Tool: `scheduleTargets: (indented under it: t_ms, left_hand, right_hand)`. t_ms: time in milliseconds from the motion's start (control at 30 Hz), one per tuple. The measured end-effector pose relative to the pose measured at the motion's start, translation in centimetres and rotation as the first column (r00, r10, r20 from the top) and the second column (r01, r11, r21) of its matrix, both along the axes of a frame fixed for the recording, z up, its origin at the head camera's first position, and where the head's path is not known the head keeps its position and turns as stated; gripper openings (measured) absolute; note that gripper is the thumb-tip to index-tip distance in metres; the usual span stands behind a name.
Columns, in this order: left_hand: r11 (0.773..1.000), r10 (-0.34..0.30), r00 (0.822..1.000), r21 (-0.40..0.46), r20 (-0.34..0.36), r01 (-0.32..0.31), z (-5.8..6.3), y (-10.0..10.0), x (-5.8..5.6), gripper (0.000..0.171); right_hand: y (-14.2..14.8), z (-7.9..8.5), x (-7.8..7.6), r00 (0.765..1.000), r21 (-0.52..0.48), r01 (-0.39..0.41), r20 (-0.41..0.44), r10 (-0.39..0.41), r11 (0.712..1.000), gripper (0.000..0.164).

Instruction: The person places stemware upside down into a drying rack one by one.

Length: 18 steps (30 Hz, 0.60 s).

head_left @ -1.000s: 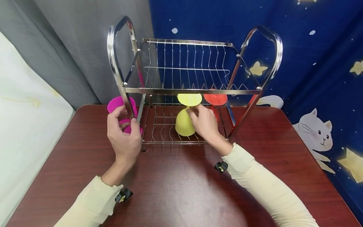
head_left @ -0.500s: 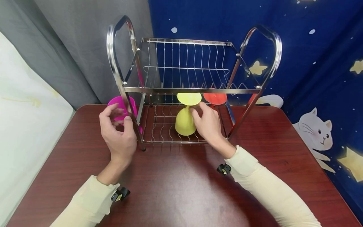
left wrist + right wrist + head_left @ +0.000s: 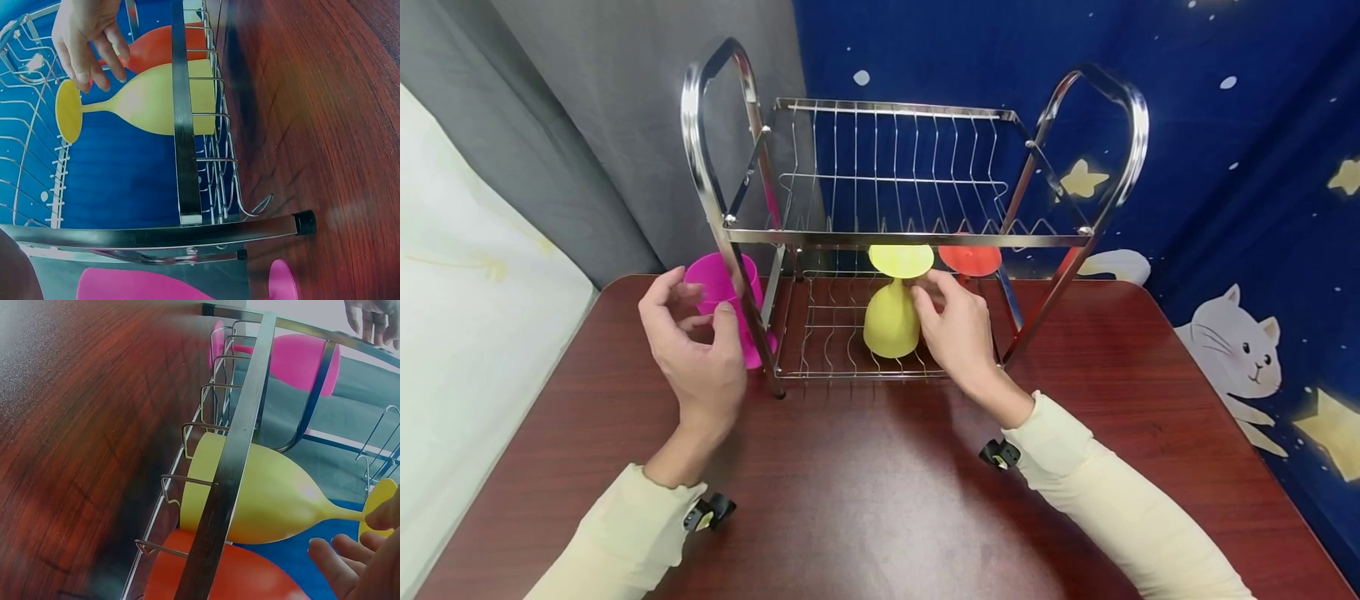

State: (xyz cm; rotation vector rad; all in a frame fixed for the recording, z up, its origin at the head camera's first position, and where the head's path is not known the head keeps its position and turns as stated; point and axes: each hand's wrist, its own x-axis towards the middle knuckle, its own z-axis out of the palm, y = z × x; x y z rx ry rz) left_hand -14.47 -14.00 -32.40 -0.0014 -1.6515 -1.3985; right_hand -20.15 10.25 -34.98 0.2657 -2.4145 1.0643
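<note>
An upside-down yellow goblet [image 3: 891,321] stands on the lower tier of the metal dish rack [image 3: 910,241]. My right hand [image 3: 958,333] is beside its stem, with fingers loosely bent and slightly apart; in the left wrist view those fingers [image 3: 112,47] hang near the stem without wrapping it. A red goblet [image 3: 972,258], also inverted, sits just right of the yellow one, partly hidden by my right hand. Outside the rack's left post, a pink goblet [image 3: 715,273] stands upright on the table. My left hand [image 3: 696,358] is in front of it, fingers spread, holding nothing.
The rack's upper tier [image 3: 891,180] lies above the goblets, between two tall curved side handles [image 3: 692,133]. The rack stands on a reddish-brown wooden table [image 3: 880,492]. Grey curtain [image 3: 587,125] and blue patterned curtain [image 3: 925,50] hang behind.
My left hand has drawn back leftward from the pink goblet, uncovering its stem and foot. My right hand has loosened from the yellow goblet's stem and shifted slightly right. The goblets stay put.
</note>
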Motion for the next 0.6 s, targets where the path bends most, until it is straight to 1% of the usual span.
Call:
scheduleTargets:
  t_ms: [67,300,467,600]
  left_hand:
    - [1.000,0.004,1.000,-0.005,0.012,-0.004,-0.4,-0.3,-0.3,0.045]
    - [1.000,0.024,0.999,-0.012,0.047,-0.024,-2.2,-1.9,-1.6,0.050]
    - [1.000,0.020,0.998,-0.023,0.060,-0.019,-2.7,-2.6,-1.7,0.053]
    - [0.999,0.028,0.997,-0.043,0.068,-0.025,-3.1,-2.9,-1.7,0.054]
  right_hand:
    - [0.1,0.1,0.1,1.000,-0.008,-0.002,-0.005,0.002,1.000,0.024]
    - [0.3,0.2,0.6,1.000,-0.040,-0.009,-0.025,0.008,0.999,0.024]
    - [0.5,0.3,0.9,0.999,-0.078,-0.018,-0.050,0.014,0.997,0.023]
    - [0.6,0.4,1.1,0.998,-0.118,-0.033,-0.058,0.026,0.992,0.023]
